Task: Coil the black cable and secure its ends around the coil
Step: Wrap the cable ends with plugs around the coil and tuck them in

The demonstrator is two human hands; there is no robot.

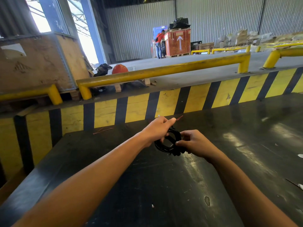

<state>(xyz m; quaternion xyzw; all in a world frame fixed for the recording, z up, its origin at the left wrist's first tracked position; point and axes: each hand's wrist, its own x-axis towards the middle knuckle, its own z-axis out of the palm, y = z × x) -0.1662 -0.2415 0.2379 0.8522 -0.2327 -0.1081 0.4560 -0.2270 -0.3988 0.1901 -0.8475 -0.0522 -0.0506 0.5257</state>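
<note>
Both arms are stretched out over the dark desk (164, 185), and the black cable (169, 141) sits between the two hands, gathered into a small round coil held just above the surface. The left hand (158, 130) has its grip closed on the far side of the coil, fingers curled through the loop and thumb pointing up and away. The right hand (195, 143) pinches the near right edge of the coil, thumb and fingertips tight on the strands where a bunched end hangs down. A thin red wire (102, 131) lies on the desk well to the left, near the yellow-and-black striped wall (164, 104).
</note>
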